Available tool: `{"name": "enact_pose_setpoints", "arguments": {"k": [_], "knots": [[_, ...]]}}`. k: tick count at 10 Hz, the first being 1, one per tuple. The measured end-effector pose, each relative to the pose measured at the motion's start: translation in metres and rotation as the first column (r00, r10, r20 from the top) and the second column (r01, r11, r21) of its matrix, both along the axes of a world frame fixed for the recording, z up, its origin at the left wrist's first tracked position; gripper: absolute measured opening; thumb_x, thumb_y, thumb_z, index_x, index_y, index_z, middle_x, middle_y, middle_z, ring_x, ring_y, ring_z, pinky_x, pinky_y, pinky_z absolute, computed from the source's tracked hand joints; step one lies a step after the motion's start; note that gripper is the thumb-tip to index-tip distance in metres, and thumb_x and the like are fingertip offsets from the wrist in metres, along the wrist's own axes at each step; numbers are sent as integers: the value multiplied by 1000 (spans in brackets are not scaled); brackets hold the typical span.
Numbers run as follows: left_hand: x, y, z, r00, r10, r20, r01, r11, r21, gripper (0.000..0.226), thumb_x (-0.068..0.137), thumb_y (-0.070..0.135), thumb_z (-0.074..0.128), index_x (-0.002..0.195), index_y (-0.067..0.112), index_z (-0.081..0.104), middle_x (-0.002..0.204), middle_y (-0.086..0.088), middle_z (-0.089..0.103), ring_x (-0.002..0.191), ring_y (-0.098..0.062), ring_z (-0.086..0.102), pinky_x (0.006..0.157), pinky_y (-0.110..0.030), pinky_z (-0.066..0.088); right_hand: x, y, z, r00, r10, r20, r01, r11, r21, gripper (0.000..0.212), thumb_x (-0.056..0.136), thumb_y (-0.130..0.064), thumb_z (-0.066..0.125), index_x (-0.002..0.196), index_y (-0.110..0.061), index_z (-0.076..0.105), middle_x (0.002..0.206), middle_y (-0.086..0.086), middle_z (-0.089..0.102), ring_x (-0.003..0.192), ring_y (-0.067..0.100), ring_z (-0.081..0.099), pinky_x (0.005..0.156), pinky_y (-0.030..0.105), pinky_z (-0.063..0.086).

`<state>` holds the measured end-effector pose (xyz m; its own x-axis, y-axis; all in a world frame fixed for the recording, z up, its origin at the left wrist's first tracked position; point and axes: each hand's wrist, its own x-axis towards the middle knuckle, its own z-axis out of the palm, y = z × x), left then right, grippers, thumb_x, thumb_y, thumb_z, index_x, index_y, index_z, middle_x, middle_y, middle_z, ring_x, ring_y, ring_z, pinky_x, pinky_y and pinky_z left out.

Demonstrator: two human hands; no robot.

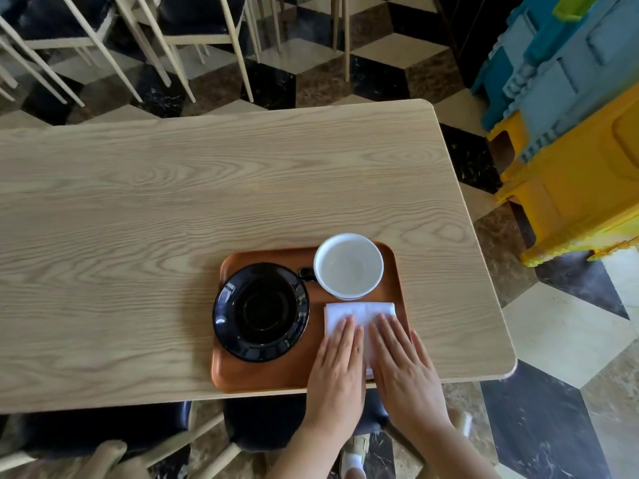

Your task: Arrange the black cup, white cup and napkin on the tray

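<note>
table point(173, 202): showing pale, matt wood grain
tray point(262, 375): looking like smooth, satin brown plastic
black cup point(262, 312): gleaming, glossy glaze
white cup point(348, 266): looking smooth, matt
napkin point(359, 311): appearing as soft white cloth

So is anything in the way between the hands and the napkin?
Nothing visible. Both hands, left and right, already lie flat on the napkin, which sits on the tray just in front of the white cup.
</note>
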<state>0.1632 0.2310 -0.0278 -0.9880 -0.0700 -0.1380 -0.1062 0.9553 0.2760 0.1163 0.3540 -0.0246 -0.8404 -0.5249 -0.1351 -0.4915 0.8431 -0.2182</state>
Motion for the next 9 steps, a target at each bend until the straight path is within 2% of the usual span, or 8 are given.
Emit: {"name": "enact_pose_setpoints", "arguments": {"k": [1, 2, 5, 6, 8, 9], "knots": [[3, -4, 0, 1000, -10, 10, 11, 999, -38, 52, 86, 22, 31, 133, 3, 44, 143, -14, 42, 133, -24, 36, 108, -40, 13, 1, -3, 2, 1000, 16, -3, -16, 1000, 19, 49, 97, -26, 15, 135, -7, 40, 141, 12, 44, 136, 23, 29, 110, 35, 11], [7, -10, 0, 1000, -13, 16, 14, 999, -48, 52, 88, 21, 30, 135, 2, 41, 144, -15, 40, 135, -25, 33, 108, -42, 14, 6, -9, 1, 1000, 30, -4, -30, 1000, 8, 48, 94, -24, 23, 135, -8, 40, 141, 11, 44, 133, 25, 34, 109, 37, 12], [17, -26, -4, 1000, -17, -11, 17, 999, -51, 50, 96, 25, 18, 139, 4, 35, 148, -14, 34, 137, -23, 27, 109, -42, 14, 15, -22, -3, 1000, 28, 9, -27, 1000, -11, 51, 87, -22, 31, 136, -7, 39, 143, 11, 42, 134, 26, 33, 109, 37, 9], [16, -26, -2, 1000, -11, -23, 10, 999, -37, 53, 90, 25, 27, 137, 4, 38, 146, -14, 37, 136, -23, 31, 111, -39, 29, 15, -22, -3, 999, 37, -5, -37, 999, -17, 51, 87, -22, 31, 136, -7, 39, 143, 12, 42, 134, 26, 33, 109, 37, 9], [14, -29, -1, 1000, -26, -14, 24, 996, -83, 55, 89, 29, 27, 137, 4, 38, 145, -14, 38, 135, -24, 32, 109, -38, 33, 14, -22, 3, 1000, 28, -6, -28, 1000, 10, 50, 86, -23, 33, 131, -7, 47, 138, 11, 49, 131, 26, 39, 108, 36, 7], [16, -30, 13, 999, -37, 20, 38, 998, -56, 55, 89, 34, 28, 133, 7, 46, 140, -10, 47, 132, -21, 39, 104, -38, 36, 14, -24, 17, 1000, -5, 18, 5, 1000, 9, 51, 95, -30, 18, 121, -9, 57, 128, 11, 59, 122, 26, 51, 108, 37, 15]]}}
